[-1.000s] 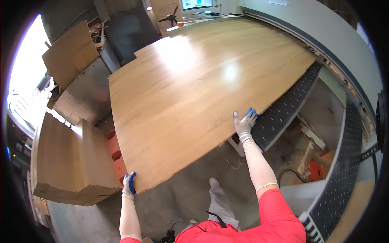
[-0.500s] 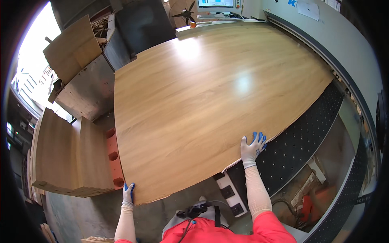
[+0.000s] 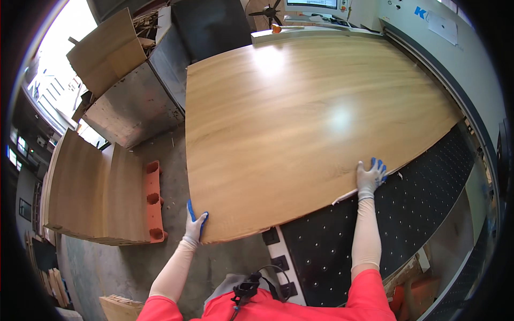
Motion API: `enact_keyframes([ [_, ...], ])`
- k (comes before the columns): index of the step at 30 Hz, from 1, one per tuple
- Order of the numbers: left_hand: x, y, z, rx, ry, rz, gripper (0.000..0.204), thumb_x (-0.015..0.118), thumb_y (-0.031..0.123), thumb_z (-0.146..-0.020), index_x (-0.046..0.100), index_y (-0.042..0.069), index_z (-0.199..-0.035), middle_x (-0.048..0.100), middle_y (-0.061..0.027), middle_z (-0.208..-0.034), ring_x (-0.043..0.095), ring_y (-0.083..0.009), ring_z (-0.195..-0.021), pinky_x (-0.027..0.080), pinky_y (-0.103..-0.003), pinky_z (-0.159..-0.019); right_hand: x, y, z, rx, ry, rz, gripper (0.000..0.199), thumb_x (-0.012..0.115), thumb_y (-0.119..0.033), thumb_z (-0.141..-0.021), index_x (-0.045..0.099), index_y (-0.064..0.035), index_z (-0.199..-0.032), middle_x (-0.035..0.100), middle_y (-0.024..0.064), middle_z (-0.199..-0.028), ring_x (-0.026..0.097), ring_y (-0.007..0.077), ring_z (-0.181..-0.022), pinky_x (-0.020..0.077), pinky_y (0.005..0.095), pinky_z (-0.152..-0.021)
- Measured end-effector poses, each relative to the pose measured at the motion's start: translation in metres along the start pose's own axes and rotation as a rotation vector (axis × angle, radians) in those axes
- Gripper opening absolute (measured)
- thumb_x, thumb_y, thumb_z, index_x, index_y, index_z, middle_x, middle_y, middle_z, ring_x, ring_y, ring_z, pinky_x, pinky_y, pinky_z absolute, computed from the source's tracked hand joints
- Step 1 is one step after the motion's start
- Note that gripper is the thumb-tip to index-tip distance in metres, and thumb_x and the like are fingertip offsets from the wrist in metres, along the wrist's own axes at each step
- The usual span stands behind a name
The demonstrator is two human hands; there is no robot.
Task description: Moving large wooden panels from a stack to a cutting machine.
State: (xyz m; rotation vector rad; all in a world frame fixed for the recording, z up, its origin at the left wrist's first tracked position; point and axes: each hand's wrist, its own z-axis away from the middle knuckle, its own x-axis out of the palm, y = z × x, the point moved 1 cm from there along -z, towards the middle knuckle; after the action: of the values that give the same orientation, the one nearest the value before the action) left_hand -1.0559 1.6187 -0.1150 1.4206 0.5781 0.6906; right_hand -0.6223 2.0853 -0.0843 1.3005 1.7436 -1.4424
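Note:
A large wood-grain board (image 3: pixel 300 134) lies tilted across a black perforated machine table (image 3: pixel 326 241), its left part overhanging. At its near left corner, my left hand (image 3: pixel 195 223), in a white glove with blue fingertips, grips the edge. The thumb lies over the top face and a finger points up along the side; whatever is underneath is hidden. My right hand (image 3: pixel 370 179), gloved alike, rests open with fingers spread at the board's near edge. Beside it, a thin white strip (image 3: pixel 344 197) sticks out along that edge.
On the left, stacked panels (image 3: pixel 85 192) stand by an orange block with round hollows (image 3: pixel 153 200). Farther back is a metal bin (image 3: pixel 134 107) with scraps and cardboard. The machine's grey housing (image 3: pixel 460 64) borders the right; a monitor (image 3: pixel 313 5) and fan (image 3: pixel 267 12) are behind.
The board has shifted right and away from the stacked panels, with both hands moving along at its edge. More floor and more of the black table now show; the view has shifted too.

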Motion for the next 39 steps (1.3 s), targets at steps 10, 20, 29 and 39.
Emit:
enact_keyframes([
  [10, 0.025, 0.012, -0.018, 0.019, -0.012, -0.053, 0.086, 0.066, 0.003, -0.093, 0.015, 0.005, -0.161, 0.038, -0.0120, -0.156, 0.042, -0.0232, -0.139, 0.035, -0.036, -0.116, 0.009, 0.003, -0.037, -0.002, 0.028, -0.049, 0.071, 0.070, -0.050, -0.083, 0.059, -0.0062, -0.138, 0.046, 0.0160, -0.153, 0.032, 0.0374, -0.147, 0.0201, 0.0518, -0.122],
  [20, -0.042, -0.090, -0.036, -0.369, -0.250, 0.569, 0.059, 0.033, 0.050, -0.108, 0.052, 0.007, -0.143, 0.057, -0.0084, -0.145, 0.054, -0.0246, -0.132, 0.040, -0.039, -0.111, -0.028, 0.011, 0.170, -0.201, -0.134, -0.306, 0.079, 0.053, -0.055, -0.095, 0.041, 0.0027, -0.149, 0.041, 0.0305, -0.153, 0.036, 0.0482, -0.142, 0.0242, 0.0517, -0.122],
  [29, -0.123, -0.203, 0.108, -0.537, -1.183, -0.336, 0.040, 0.057, 0.024, -0.102, 0.053, 0.007, -0.137, 0.066, -0.0091, -0.119, 0.067, -0.0219, -0.103, 0.055, -0.034, -0.082, -0.252, 0.058, 0.623, 0.097, -0.169, 0.171, 0.070, 0.066, -0.043, -0.087, 0.051, 0.0022, -0.138, 0.051, 0.0260, -0.141, 0.042, 0.0457, -0.136, 0.0286, 0.0548, -0.117],
  [39, 0.147, -0.051, 0.303, -0.153, -2.155, -0.658, 0.065, 0.063, 0.041, -0.100, 0.045, 0.003, -0.150, 0.054, -0.0118, -0.147, 0.049, -0.0218, -0.136, 0.036, -0.033, -0.115, -0.362, 0.186, 1.016, 1.262, 0.297, -0.162, 0.060, 0.070, -0.031, -0.092, 0.053, 0.0039, -0.138, 0.059, 0.0268, -0.135, 0.055, 0.0411, -0.127, 0.0432, 0.0463, -0.109],
])
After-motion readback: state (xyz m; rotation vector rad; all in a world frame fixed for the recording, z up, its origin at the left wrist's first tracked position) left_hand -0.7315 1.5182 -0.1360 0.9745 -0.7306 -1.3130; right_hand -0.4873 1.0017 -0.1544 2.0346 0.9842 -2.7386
